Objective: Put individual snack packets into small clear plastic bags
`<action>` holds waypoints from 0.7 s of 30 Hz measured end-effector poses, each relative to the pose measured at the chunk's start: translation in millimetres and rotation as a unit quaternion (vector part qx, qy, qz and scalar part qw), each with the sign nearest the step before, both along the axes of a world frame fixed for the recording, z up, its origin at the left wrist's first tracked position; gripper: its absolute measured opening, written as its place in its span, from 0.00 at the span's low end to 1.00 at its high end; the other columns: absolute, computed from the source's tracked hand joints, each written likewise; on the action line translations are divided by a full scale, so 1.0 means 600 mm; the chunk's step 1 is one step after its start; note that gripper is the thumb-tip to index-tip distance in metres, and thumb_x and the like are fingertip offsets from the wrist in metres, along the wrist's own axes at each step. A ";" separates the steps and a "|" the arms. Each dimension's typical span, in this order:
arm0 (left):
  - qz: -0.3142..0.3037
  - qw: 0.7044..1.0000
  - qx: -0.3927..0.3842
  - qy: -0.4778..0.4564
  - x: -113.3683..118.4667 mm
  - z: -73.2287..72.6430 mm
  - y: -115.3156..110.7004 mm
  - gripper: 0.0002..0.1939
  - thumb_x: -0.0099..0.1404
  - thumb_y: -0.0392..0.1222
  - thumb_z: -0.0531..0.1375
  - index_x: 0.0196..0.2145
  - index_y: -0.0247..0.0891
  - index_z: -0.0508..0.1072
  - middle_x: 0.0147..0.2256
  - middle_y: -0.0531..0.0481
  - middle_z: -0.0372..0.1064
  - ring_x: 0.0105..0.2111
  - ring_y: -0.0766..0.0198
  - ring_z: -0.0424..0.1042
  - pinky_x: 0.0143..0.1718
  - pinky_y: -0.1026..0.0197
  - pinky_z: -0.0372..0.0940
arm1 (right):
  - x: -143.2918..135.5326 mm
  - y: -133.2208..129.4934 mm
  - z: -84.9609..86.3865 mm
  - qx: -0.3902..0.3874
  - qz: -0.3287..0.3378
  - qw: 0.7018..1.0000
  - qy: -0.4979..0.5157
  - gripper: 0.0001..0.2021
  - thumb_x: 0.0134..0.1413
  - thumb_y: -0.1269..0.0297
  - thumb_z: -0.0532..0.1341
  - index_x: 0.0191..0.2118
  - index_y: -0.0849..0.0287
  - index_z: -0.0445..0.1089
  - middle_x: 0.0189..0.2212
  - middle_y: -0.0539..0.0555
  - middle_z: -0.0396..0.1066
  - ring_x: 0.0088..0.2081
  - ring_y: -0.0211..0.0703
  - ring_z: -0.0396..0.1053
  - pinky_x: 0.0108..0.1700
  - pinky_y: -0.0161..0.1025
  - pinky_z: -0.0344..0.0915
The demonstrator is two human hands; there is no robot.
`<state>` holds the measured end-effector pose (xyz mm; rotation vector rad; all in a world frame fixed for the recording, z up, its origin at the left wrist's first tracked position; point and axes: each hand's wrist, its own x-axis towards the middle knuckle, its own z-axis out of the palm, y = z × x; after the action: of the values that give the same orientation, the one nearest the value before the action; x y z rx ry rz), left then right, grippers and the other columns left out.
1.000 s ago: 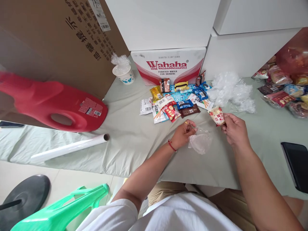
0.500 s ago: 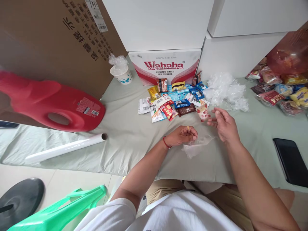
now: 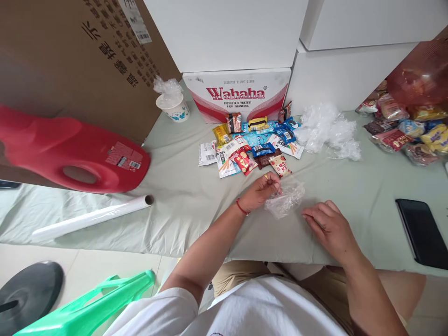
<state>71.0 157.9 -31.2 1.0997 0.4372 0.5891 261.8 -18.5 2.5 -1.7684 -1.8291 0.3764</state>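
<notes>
My left hand (image 3: 261,191) is closed, pinching a crumpled clear plastic bag (image 3: 285,200) just above the cloth. My right hand (image 3: 329,228) sits to the right of the bag, apart from it, fingers drawn together with nothing visible in them. Just beyond my left fingertips lies a cream and red snack packet (image 3: 280,165), at the front of a heap of small wrapped snacks. Among these are a red packet (image 3: 244,161), a dark brown packet (image 3: 268,159), a blue packet (image 3: 263,149) and a yellow packet (image 3: 221,135).
A Wahaha carton (image 3: 238,95) stands behind the heap. Crumpled clear plastic (image 3: 327,130) lies to its right, near more bagged snacks (image 3: 394,140) and a black phone (image 3: 422,233). Leftward are a paper cup (image 3: 177,109), a red jug (image 3: 129,172) and a white roll (image 3: 91,217).
The cream and red packet has left the space by my right fingers and now rests at the heap's front. My right hand has drawn back toward me; my left hand has shifted slightly left and away from me.
</notes>
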 end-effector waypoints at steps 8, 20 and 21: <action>0.011 0.995 -0.095 -0.042 0.004 0.014 -0.006 0.26 0.59 0.59 0.72 0.38 0.42 0.65 0.45 0.48 0.77 0.42 0.58 0.80 0.43 0.57 0.69 | -0.016 -0.009 -0.002 -0.073 -0.222 0.932 0.276 0.17 0.65 0.43 0.61 0.44 0.52 0.74 0.36 0.54 0.74 0.32 0.44 0.68 0.28 0.38 0.65; 0.131 0.979 -0.133 -0.077 0.003 0.011 0.007 0.27 0.56 0.56 0.75 0.39 0.43 0.64 0.40 0.54 0.76 0.33 0.66 0.77 0.37 0.61 0.69 | -0.034 0.051 -0.016 -0.004 -0.295 0.835 0.465 0.17 0.50 0.49 0.73 0.38 0.55 0.76 0.27 0.48 0.67 0.24 0.34 0.55 0.22 0.33 0.54; 0.150 0.976 -0.139 -0.077 0.003 0.011 0.010 0.27 0.56 0.56 0.75 0.39 0.43 0.63 0.37 0.55 0.75 0.30 0.68 0.75 0.34 0.63 0.68 | -0.029 0.045 -0.015 -0.001 -0.303 0.829 0.471 0.17 0.49 0.50 0.74 0.37 0.56 0.76 0.27 0.48 0.66 0.24 0.33 0.54 0.21 0.33 0.53</action>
<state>72.5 163.9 -24.9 0.7186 0.5371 0.8444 244.5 8.7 -6.8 -1.5971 -0.5423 0.7963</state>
